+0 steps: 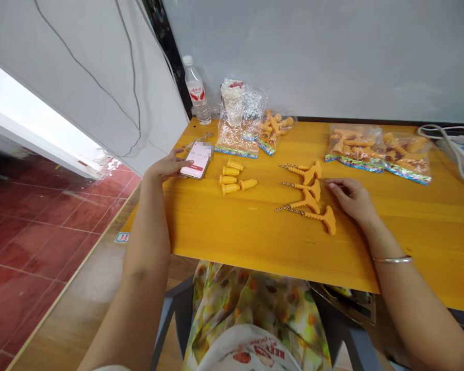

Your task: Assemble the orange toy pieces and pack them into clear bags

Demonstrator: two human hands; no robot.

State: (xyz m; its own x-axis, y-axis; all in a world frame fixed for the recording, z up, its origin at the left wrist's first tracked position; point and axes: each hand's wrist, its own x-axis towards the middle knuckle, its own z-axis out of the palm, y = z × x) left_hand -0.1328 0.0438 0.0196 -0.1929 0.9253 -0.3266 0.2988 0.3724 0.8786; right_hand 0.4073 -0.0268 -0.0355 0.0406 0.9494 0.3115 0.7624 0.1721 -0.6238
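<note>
Smartphone (196, 159) on the worktop (410, 242), screen up and lit, timer digits showing. Four orange plastic T-shaped pieces (320, 219) lie in a loose column to its right, each with a metal bead chain (285, 208) trailing left. Five orange plastic cone caps (229, 180) lie on their sides in a cluster between them.

Pale grey walls (332, 56) met at a dark corner strip (166, 56), with a loose cable (95, 85) on the left wall. Glossy red floor tiles (34, 232) reflected light. An orange wooden table (421, 247) stood against the wall, a grey chair (174, 309) drawn up.
</note>
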